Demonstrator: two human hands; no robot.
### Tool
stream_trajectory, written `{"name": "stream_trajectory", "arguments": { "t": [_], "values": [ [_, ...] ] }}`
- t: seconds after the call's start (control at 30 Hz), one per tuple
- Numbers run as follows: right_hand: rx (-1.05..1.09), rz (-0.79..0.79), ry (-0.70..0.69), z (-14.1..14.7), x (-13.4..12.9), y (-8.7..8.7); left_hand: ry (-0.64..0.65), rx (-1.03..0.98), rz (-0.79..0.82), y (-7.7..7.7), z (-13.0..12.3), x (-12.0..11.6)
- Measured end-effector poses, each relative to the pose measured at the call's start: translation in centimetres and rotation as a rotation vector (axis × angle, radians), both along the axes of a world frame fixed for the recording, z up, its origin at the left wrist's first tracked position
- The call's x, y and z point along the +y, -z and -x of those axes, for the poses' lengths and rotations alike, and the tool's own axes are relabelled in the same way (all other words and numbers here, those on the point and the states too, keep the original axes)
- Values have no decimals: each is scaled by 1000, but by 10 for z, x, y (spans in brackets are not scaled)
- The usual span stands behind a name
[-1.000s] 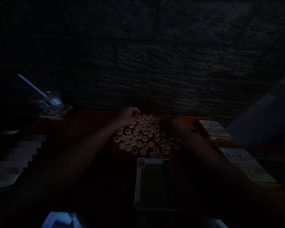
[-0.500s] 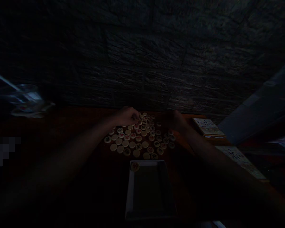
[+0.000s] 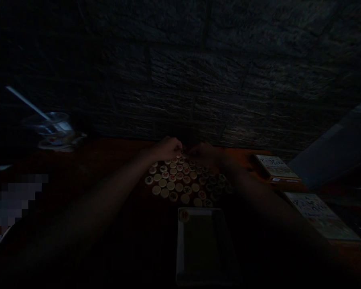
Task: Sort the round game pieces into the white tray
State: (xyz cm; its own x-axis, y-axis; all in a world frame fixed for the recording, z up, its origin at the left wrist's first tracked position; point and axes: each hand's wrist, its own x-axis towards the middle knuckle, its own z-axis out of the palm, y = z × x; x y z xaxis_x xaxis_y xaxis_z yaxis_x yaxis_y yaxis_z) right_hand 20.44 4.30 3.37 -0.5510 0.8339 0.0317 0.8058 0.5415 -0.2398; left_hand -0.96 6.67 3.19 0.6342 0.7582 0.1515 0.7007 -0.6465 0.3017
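Note:
Many round xiangqi pieces (image 3: 170, 186), some face up with red or dark characters and others blank side up, lie spread on a dark wooden table. My left hand (image 3: 170, 148) is at the far edge of the spread, its fingers curled down among the pieces; whatever they hold is hidden. Close beside it on the right is my right hand (image 3: 205, 152), over the far pieces, with its fingers lost in shadow. Nearer to me stands a shallow open box (image 3: 180, 249) with pale walls. One piece with a red character (image 3: 184, 216) is in its far left corner.
A clear cup (image 3: 52, 124) with a straw stands at the far left on crumpled wrapping. Two flat printed boxes (image 3: 276, 166) (image 3: 321, 216) lie at the right. A rough stone wall (image 3: 180, 80) rises behind the table. The scene is very dark.
My right hand has moved left, from the right side of the pieces to beside my left hand. My left hand stays at the far pieces. The whole view has shifted slightly.

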Motion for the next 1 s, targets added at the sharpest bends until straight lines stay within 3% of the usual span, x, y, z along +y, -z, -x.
{"name": "stream_trajectory", "arguments": {
  "t": [0.2, 0.5, 0.77, 1.0],
  "values": [
    [-21, 42, 35, 5, -4, -7, 15, -12, -108, 7, -5, -2],
    [-6, 205, 117, -9, -9, -19, 139, 36, -81, 7, -12, -8],
    [13, 196, 85, -9, -8, -25, 33, -15, -8, 7, -28, -22],
    [195, 411, 183, -28, -3, -19, 97, 14, -44, 12, -30, -18]
  ]
}}
